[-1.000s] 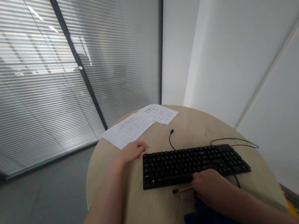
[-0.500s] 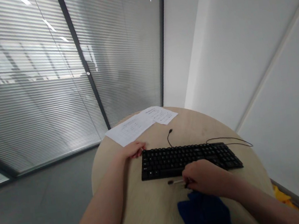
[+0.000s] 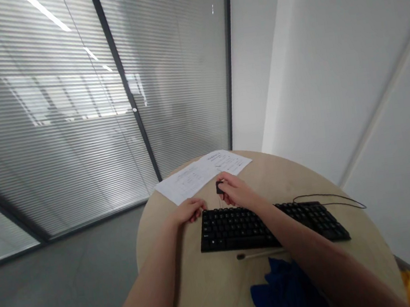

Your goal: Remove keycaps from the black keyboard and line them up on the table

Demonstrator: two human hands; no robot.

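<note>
right hand [image 3: 232,189] pinches a small black squarish piece [image 3: 219,188] beyond the long rectangular black keyboard [image 3: 233,228], which lies crosswise; left hand [image 3: 191,209] is nearer its far-left corner, grip unclear.

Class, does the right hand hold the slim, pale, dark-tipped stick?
No, the right hand grips a small black object; the stick lies apart.

White papers [image 3: 186,181] (printed) near slatted blinds [image 3: 177,91]

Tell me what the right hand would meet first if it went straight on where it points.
The right hand would probably meet the printed sheets first, though height is unclear; it might pass above.
</note>
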